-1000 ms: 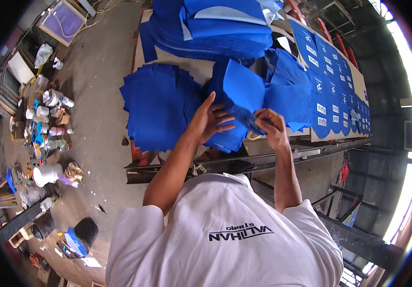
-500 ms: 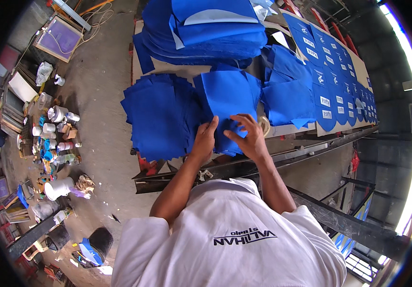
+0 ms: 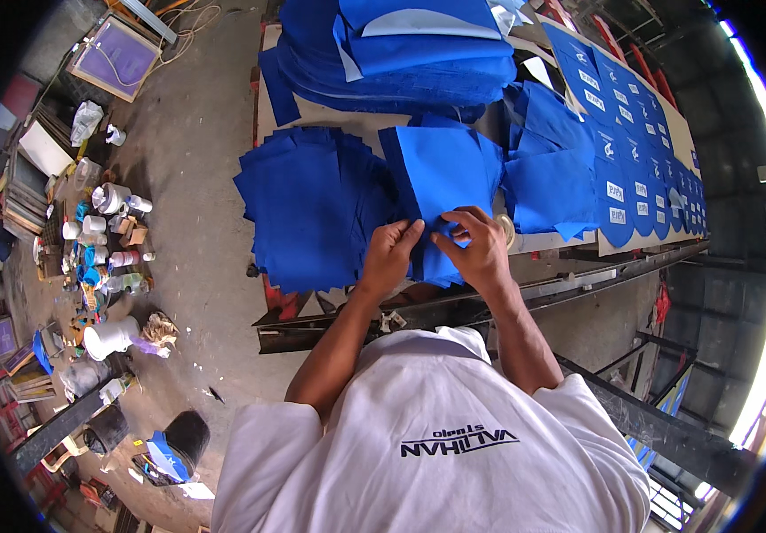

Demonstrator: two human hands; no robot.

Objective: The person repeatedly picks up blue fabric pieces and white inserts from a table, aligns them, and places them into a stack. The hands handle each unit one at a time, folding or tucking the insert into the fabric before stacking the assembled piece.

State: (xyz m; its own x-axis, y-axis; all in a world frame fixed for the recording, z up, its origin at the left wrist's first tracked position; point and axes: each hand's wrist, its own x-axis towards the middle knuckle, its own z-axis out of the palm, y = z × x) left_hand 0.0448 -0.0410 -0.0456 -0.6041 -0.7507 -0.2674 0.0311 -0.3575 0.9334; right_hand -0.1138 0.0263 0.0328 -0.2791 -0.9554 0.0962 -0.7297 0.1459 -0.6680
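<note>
A blue fabric piece [image 3: 441, 169] lies on top of a small stack at the table's near edge. My left hand [image 3: 392, 255] is closed on this piece's near left edge, the thumb pressed over it. Just to the right, my right hand [image 3: 479, 249] bends over the same stack with thumb and fingers drawn together; what is between its fingertips is hidden. A wider stack of blue fabric pieces [image 3: 316, 204] is at the left, its edges fanned. Further blue pieces [image 3: 550, 182] lie to the right. A pale ring-shaped roll [image 3: 508, 231] shows partly behind my right hand.
A tall pile of blue fabric [image 3: 401, 75] stands at the back. Printed blue panels [image 3: 618, 160] cover a board at the right. A dark metal rail [image 3: 570, 282] runs along the table's front. Tubs and bottles [image 3: 107, 200] clutter the floor at the left.
My right hand's fingers have gone from spread to drawn together over the stack. My left hand keeps its hold at the piece's edge. The whole view has shifted slightly.
</note>
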